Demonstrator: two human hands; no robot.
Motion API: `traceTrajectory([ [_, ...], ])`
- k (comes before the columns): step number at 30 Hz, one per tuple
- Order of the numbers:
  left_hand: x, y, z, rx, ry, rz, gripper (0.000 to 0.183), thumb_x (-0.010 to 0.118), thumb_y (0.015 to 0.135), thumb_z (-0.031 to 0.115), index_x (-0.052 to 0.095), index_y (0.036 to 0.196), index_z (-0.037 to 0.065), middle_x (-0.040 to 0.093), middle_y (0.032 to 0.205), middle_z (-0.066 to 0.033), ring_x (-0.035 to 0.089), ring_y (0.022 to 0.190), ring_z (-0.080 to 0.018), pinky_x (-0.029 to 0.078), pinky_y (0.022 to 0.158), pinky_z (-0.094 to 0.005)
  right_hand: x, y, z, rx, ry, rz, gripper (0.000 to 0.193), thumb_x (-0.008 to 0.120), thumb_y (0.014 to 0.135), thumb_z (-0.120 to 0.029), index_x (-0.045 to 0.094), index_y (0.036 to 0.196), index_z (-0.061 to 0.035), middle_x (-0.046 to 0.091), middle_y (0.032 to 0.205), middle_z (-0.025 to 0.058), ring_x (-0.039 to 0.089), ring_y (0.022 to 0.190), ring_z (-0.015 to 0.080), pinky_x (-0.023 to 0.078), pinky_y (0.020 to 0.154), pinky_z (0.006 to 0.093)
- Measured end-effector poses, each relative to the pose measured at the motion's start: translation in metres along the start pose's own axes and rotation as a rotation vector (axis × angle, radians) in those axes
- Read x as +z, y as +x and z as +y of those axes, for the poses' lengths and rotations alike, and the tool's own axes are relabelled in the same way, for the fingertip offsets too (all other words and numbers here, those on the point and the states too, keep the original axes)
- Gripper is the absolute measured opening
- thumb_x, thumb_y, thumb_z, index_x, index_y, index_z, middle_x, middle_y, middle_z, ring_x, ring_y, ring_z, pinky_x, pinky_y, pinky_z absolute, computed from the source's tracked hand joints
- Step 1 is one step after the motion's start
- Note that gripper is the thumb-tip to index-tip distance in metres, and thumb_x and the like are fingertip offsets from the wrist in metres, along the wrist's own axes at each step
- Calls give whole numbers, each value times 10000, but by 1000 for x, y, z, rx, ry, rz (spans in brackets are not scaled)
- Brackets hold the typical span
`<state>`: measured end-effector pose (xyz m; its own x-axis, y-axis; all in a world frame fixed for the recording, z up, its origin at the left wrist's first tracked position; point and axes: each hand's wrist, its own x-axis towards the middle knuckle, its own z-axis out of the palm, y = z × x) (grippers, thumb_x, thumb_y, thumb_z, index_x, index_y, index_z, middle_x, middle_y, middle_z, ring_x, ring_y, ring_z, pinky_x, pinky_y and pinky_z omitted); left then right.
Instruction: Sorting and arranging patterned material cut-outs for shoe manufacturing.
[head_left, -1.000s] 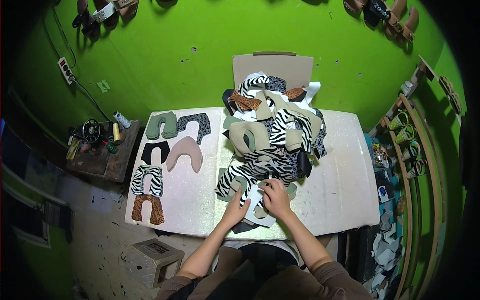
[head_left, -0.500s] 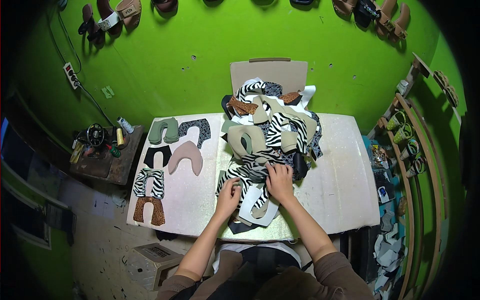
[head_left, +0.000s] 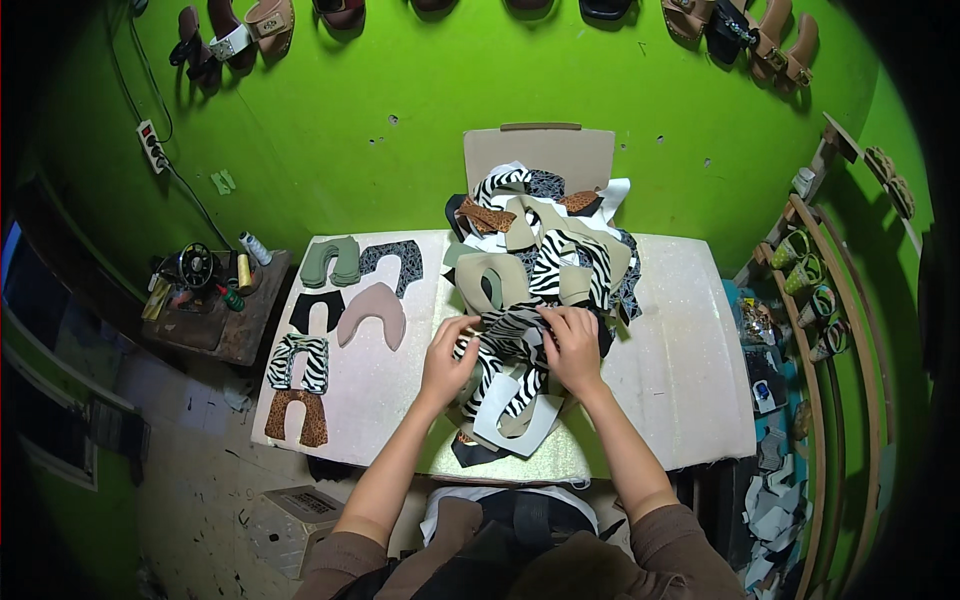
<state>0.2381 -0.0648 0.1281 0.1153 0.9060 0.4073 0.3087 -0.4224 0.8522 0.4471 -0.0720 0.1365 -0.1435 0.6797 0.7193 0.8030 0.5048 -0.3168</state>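
A grey-and-black striped cut piece (head_left: 512, 328) is lifted slightly at the near side of a heap of cut material pieces. My left hand (head_left: 448, 362) is closed at its left edge, fingers curled. On the opposite edge, my right hand (head_left: 573, 348) grips it between thumb and fingers. Below the hands lie zebra-print pieces (head_left: 486, 368) and a white U-shaped piece (head_left: 489, 424). Farther back, the heap holds beige pieces (head_left: 476, 276), brown leopard-print pieces (head_left: 487, 217) and more zebra-print ones. Parts of the held piece are hidden by my fingers.
Sorted U-shaped pieces lie at the table's left: green (head_left: 322, 262), grey patterned (head_left: 402, 262), black (head_left: 317, 311), pink (head_left: 372, 312), zebra-print (head_left: 299, 362) and leopard-print (head_left: 297, 418). A cardboard panel (head_left: 538, 150) stands behind the heap. A wooden rack (head_left: 815, 330) with sandals stands right.
My left hand has moved up and away from me to the striped piece's edge. The striped piece is now raised and spread between both hands. The white piece has shifted slightly left.
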Motion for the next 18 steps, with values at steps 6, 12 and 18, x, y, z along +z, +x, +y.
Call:
traceTrajectory([
  [6,-10,22,24,83,-106,-275,410,674,756,167,554,1120,21,586,1102,-126,565,993,-200,431,868,-321,-9,7,-7,-46,250,-43,357,634,714,-6,595,1067,-43,562,928,106,513,893,284,417,796,355],
  [12,4,17,22,-169,-232,-464,253,597,851,170,558,1027,-8,662,844,-64,615,763,-128,484,716,-269,-6,3,-2,26,367,-75,364,678,713,-54,594,1067,-40,587,959,122,538,904,284,430,802,360],
  [18,6,12,25,-235,-204,-427,217,573,869,172,561,1004,2,643,813,-39,585,732,-92,473,680,-251,-15,11,-9,-55,293,-19,388,719,681,-100,608,1050,-57,589,979,106,543,948,286,433,839,371],
])
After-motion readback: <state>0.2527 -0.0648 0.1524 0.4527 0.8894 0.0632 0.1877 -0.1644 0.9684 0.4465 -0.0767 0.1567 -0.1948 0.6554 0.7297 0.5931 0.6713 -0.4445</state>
